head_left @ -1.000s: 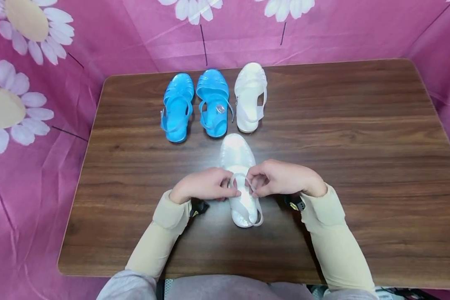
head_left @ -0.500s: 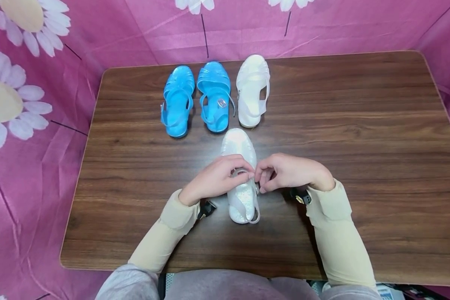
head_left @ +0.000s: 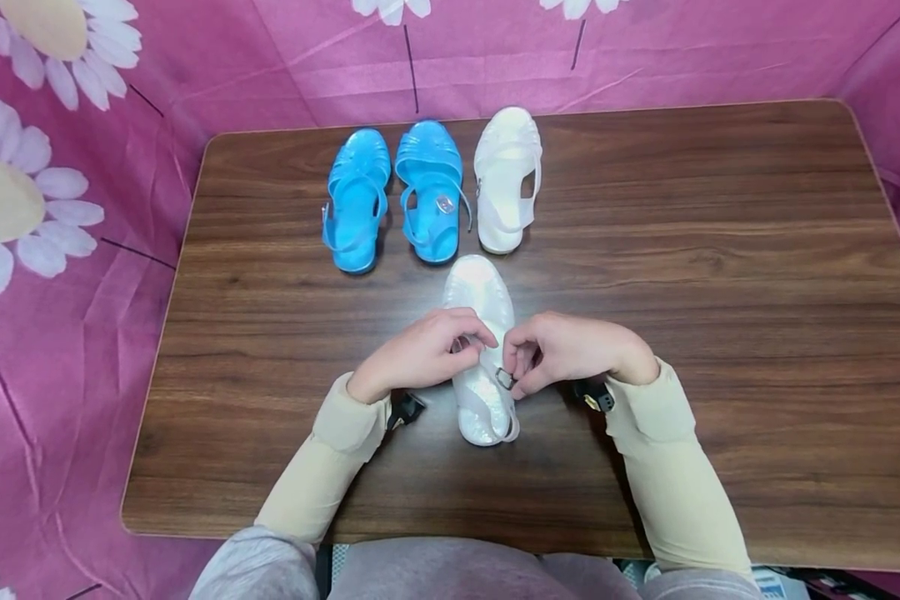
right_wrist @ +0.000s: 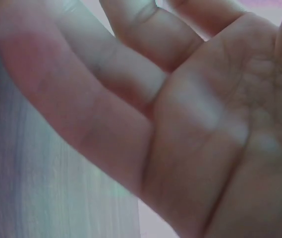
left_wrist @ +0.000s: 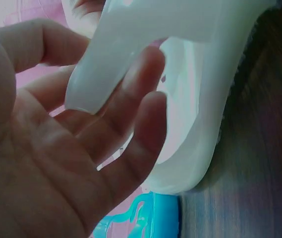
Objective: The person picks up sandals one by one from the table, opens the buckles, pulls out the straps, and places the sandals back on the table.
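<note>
A glossy white sandal (head_left: 478, 287) lies sole down on the table, toe away from me. My left hand (head_left: 423, 350) is over its left side, thumb and index finger close together at the instep. In the left wrist view, the fingers of my left hand (left_wrist: 56, 134) curl around a translucent white band (left_wrist: 111, 44) of the sandal. On the right side, my right hand (head_left: 577, 348) pinches the ankle strap beside its small metal buckle (head_left: 505, 379). The right wrist view shows mostly the palm and bent fingers (right_wrist: 96, 114); the fingertips' contact is hidden there.
Two blue sandals (head_left: 356, 225) (head_left: 435, 242) and another white sandal (head_left: 500, 221) stand in a row toward the back of the brown wooden table (head_left: 705, 317). Pink flowered cloth (head_left: 285, 67) hangs behind and beside it.
My left hand reached right across the sandal until its fingertips met the right hand's, then drew back slightly left. My right hand shifted slightly down, and the buckle shows beside its fingertips.
</note>
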`<state>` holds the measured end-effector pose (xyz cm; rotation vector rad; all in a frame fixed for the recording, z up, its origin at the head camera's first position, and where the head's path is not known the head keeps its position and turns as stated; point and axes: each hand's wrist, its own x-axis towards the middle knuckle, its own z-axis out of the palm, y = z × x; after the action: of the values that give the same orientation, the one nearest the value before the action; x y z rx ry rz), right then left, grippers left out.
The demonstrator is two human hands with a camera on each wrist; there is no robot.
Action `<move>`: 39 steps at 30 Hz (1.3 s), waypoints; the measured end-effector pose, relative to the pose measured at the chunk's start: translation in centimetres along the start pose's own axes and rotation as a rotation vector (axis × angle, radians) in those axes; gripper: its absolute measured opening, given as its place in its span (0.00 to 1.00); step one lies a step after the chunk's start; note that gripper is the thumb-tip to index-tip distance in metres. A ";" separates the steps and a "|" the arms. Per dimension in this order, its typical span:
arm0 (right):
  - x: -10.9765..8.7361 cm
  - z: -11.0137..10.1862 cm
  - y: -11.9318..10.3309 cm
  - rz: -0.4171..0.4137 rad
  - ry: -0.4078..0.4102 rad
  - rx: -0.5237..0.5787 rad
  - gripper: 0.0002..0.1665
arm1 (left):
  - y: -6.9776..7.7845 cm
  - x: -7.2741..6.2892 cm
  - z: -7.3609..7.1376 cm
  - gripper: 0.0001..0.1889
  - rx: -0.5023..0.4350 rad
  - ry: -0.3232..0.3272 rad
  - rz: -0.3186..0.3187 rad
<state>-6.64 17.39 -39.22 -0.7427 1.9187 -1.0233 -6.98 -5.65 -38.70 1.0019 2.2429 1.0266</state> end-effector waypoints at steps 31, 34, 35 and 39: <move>0.8 0.2 -0.1 -0.008 0.028 -0.124 0.09 | -0.3 0.4 1.1 0.05 0.035 -0.189 0.068; 0.8 0.2 -0.1 -0.006 0.025 -0.120 0.09 | -0.3 0.5 1.2 0.04 0.039 -0.180 0.081; 0.8 0.2 -0.1 -0.005 0.024 -0.118 0.09 | -0.4 0.5 1.2 0.03 0.042 -0.175 0.088; 0.8 0.3 -0.1 -0.001 0.025 -0.116 0.09 | -0.6 0.5 1.5 0.02 0.033 -0.159 0.112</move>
<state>-6.81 16.59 -39.54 -0.7995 2.0125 -0.9325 -6.60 -4.88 -40.16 1.1917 2.1009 0.9236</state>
